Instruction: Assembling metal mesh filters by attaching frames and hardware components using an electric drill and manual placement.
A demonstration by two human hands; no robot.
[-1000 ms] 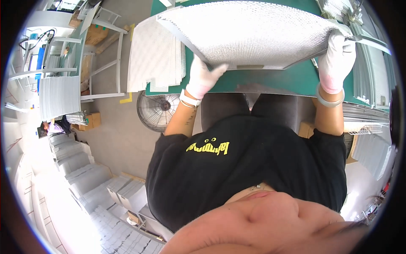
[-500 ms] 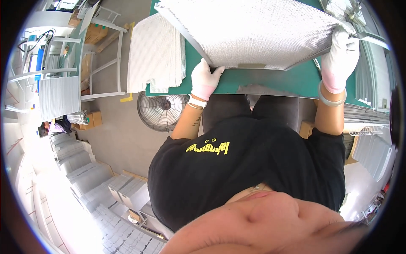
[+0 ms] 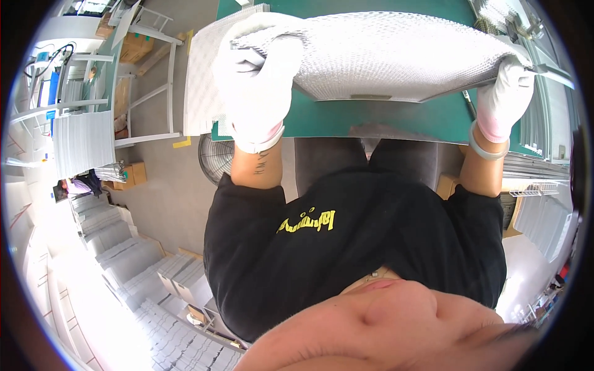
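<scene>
A silver mesh filter panel [image 3: 396,55] is raised over the green tabletop [image 3: 371,117], its near edge hanging close to the surface. Its mesh face looks bowed between my hands. My left hand [image 3: 260,80], in a white glove, is closed around the panel's left end. At the right end, my gloved right hand [image 3: 506,96] pinches the corner, thumb and fingers pressed together. Both hands hide the parts of the rim they grip. A stack of white mesh sheets [image 3: 204,80] lies on the table's left side, partly behind my left hand.
A dark pen-like tool [image 3: 469,104] lies by my right hand. Stacked pale metal strips [image 3: 537,117] line the table's right edge. Below the table's left side stands a round floor fan [image 3: 215,157]. Farther left are a white metal rack [image 3: 172,93] and cardboard boxes [image 3: 133,175].
My left hand has moved up and left from the panel's near lower corner to its left end. The panel has tilted and its mesh bows more. My right hand has shifted slightly, keeping its corner.
</scene>
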